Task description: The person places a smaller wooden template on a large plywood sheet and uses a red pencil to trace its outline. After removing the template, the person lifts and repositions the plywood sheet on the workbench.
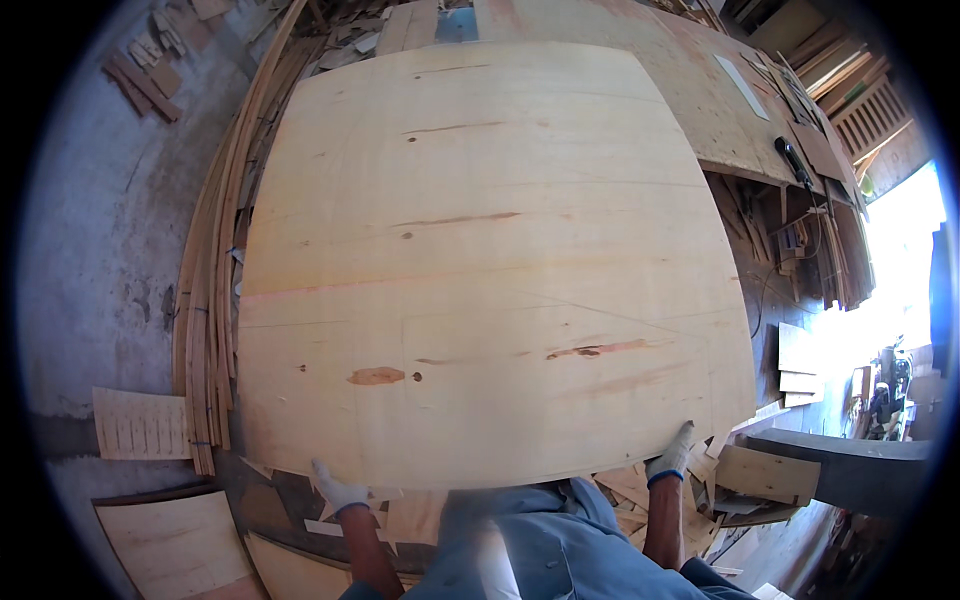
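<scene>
A large pale plywood sheet [490,300] with knots and brown streaks fills the middle of the head view. My left hand [342,490], in a white glove with a blue cuff, grips its near edge toward the left. At the near right corner, my right hand [670,460] in a matching glove holds the same edge. Both thumbs lie along the top face; the other fingers are hidden beneath the sheet. The sheet's near edge is close to my body, and its far end reaches over by a wooden workbench [560,22].
Long wood strips [205,300] lean along the left side by a grey wall [90,220]. A black handheld tool [792,158] lies on the bench at right. Wood offcuts [630,488] litter the floor around my feet. A curved grey piece [850,445] juts in at right.
</scene>
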`<act>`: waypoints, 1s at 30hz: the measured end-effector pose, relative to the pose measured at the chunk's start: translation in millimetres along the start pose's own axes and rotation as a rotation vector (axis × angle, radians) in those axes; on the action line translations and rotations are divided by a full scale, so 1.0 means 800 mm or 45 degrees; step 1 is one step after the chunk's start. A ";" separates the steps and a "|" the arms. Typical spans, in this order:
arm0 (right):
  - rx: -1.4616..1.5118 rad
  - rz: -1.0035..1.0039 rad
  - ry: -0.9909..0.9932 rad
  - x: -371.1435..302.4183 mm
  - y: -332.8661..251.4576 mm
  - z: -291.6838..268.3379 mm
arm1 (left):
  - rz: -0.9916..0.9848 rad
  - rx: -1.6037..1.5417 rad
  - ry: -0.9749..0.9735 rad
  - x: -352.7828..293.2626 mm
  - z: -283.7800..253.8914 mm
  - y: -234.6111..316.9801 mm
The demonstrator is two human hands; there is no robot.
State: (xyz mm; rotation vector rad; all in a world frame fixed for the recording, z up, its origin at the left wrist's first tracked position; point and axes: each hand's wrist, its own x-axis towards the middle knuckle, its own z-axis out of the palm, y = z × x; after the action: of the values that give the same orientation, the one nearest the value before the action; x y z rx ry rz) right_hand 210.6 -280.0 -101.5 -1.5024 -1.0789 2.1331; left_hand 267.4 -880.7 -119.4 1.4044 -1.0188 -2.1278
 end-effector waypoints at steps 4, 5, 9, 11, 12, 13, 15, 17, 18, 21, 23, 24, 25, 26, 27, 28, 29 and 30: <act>0.015 0.041 -0.014 0.014 0.001 -0.002 | 0.018 0.028 -0.118 0.027 -0.019 -0.012; 0.034 0.035 -0.041 0.018 0.000 -0.001 | 0.026 -0.008 -0.142 0.040 -0.029 -0.019; 0.002 0.024 -0.010 0.013 -0.006 0.014 | 0.063 -0.100 -0.206 0.052 -0.045 -0.030; -0.004 0.032 -0.031 0.016 -0.006 0.011 | 0.091 -0.028 -0.195 0.039 -0.033 -0.027; -0.007 0.047 -0.022 0.018 -0.006 0.009 | 0.110 0.055 -0.169 0.027 -0.023 -0.023; -0.010 0.063 -0.013 0.021 -0.004 0.006 | 0.130 0.138 -0.143 0.020 -0.014 -0.019; -0.040 0.082 -0.020 0.021 -0.005 0.008 | 0.065 0.069 -0.114 0.013 0.002 -0.006; -0.093 0.080 -0.052 0.014 -0.009 0.012 | 0.011 -0.020 -0.099 0.013 0.007 -0.002; -0.100 0.089 -0.043 0.011 -0.011 0.018 | -0.009 -0.074 -0.098 0.015 0.007 -0.001; -0.126 0.087 -0.004 -0.004 -0.017 0.037 | -0.001 -0.101 -0.052 0.010 0.028 0.004; -0.111 0.059 0.016 -0.009 -0.019 0.048 | 0.008 -0.083 -0.028 0.010 0.036 0.004; -0.088 0.050 0.018 -0.009 -0.019 0.050 | 0.001 -0.078 -0.026 0.013 0.035 0.006; -0.033 0.047 0.007 -0.003 -0.014 0.048 | -0.005 -0.072 -0.025 0.016 0.035 0.007; 0.020 0.043 -0.001 0.002 -0.010 0.045 | -0.006 -0.076 -0.023 0.018 0.035 0.007; 0.009 0.051 -0.003 0.006 -0.008 0.041 | -0.007 -0.079 -0.021 0.019 0.035 0.007; -0.002 0.058 -0.005 0.009 -0.006 0.037 | -0.007 -0.082 -0.019 0.021 0.036 0.007; -0.016 0.068 -0.007 0.008 -0.007 0.039 | -0.002 -0.094 -0.027 0.022 0.035 0.006; -0.029 0.064 -0.008 0.006 -0.008 0.041 | 0.004 -0.106 -0.034 0.023 0.036 0.006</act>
State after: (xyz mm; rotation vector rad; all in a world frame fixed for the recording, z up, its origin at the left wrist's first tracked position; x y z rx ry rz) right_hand 177.6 -285.7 -94.5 -1.5495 -1.0827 2.1677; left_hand 233.7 -885.6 -120.6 1.3379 -0.9301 -2.1665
